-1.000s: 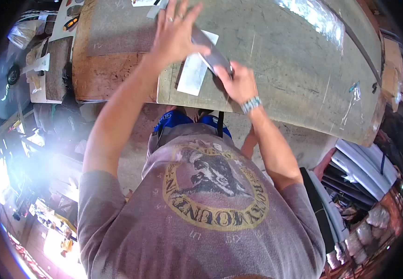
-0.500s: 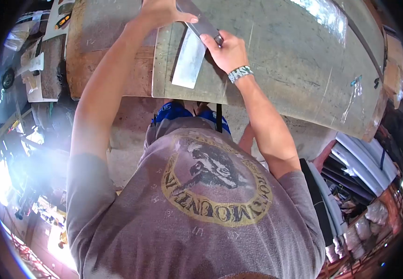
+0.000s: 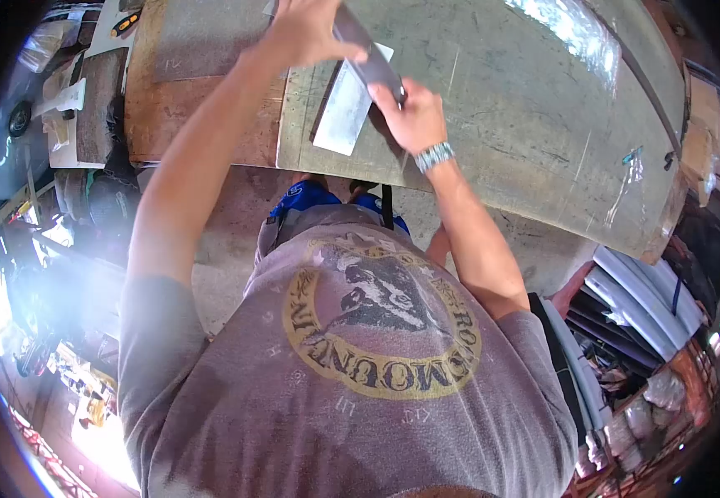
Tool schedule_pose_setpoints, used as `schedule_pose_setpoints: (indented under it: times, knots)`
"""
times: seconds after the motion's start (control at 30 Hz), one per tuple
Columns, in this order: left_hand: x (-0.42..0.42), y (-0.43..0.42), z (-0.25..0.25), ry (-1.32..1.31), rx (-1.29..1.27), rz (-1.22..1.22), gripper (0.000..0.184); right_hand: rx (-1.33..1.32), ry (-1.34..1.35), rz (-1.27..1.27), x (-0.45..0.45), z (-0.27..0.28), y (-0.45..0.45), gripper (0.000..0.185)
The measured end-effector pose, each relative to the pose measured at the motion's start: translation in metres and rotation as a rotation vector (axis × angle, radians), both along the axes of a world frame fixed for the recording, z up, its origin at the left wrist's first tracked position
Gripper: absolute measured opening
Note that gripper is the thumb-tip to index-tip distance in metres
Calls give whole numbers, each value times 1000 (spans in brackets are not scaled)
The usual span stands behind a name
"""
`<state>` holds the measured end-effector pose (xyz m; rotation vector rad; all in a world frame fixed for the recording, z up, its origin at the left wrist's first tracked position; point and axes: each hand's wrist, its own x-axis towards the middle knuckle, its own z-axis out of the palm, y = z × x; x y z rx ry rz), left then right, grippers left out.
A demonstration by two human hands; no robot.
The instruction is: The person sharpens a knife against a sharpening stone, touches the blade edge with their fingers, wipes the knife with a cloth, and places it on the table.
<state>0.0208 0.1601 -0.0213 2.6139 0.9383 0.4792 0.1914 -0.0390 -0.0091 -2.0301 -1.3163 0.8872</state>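
Observation:
A dark grey flat metal bar (image 3: 357, 43) slants across the upper middle, tilted toward its edge. My right hand (image 3: 420, 120), with a patterned band at the wrist, is closed around its near end, thumb along the near side. My left hand (image 3: 303, 35) is by the bar's far part, its thumb stretched out against or just over the bar. The left fingertips are partly blurred near the top edge of the view. Beneath the bar, a pale rectangular plate (image 3: 342, 123) lies flat on the worn tabletop (image 3: 493, 124), partly covered by the bar.
A brown board (image 3: 202, 124) lies on the table's left part. Clear plastic film (image 3: 576, 37) is at the back right. A yellow-and-black tool (image 3: 126, 24) rests at the far left. Grey padded panels (image 3: 638, 299) are stacked at the right, below the table's edge.
The bar has turned from lying nearly flat to a steeper tilt, showing a narrower face. More of the pale plate shows at its far end. The left thumb has shifted slightly nearer me.

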Motion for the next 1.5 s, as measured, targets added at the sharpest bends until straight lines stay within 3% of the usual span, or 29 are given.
schedule_pose_setpoints:
  times: [0.13,0.23,0.27,0.37,0.4,0.53,0.67,0.77,0.8,0.83,0.93,1.03,1.17,1.3,1.43,1.47,1.5]
  knots:
    - [-13,-76,18,113,-144,4,120,33,1,13,-8,-10,-52,55]
    - [-9,-27,2,-26,-7,22,122,55,-76,2,-9,-9,-20,57]
    - [-5,-1,-4,188,-109,73,124,91,-35,-31,-7,-6,-3,58]
    - [9,-7,27,206,-173,67,135,30,-57,-1,4,-6,1,53]
    - [6,-21,3,16,10,-27,127,-29,-53,23,8,1,-18,52]
    - [2,-94,10,79,-81,-13,133,-150,-102,60,4,16,-64,49]
    - [-5,-13,-7,85,5,36,132,9,-172,-8,-2,2,-8,47]
    - [11,-7,25,69,-303,-8,136,-1,-142,2,3,-2,-18,46]
    - [13,-22,7,119,-19,-9,131,-19,-127,24,8,0,-24,46]
    - [13,-44,5,123,-59,-17,131,-113,-26,26,9,21,-46,48]
    - [-2,-89,9,78,-156,-14,134,-58,-32,14,-4,13,-75,49]
    - [-7,-29,-1,42,46,5,134,-30,-104,-33,-8,-2,-26,53]
    - [8,-1,2,98,24,-20,133,-18,-37,-29,-1,-5,-16,56]
    - [-2,-82,23,175,-121,-49,134,-93,12,-1,-12,7,-74,53]
    - [-7,-22,2,220,27,-18,131,-99,-25,-19,-17,2,-28,54]
    - [2,-4,8,228,62,3,120,-91,-62,-41,-16,0,-12,55]
    - [8,4,21,240,26,0,126,-68,-108,-63,-12,-1,3,55]
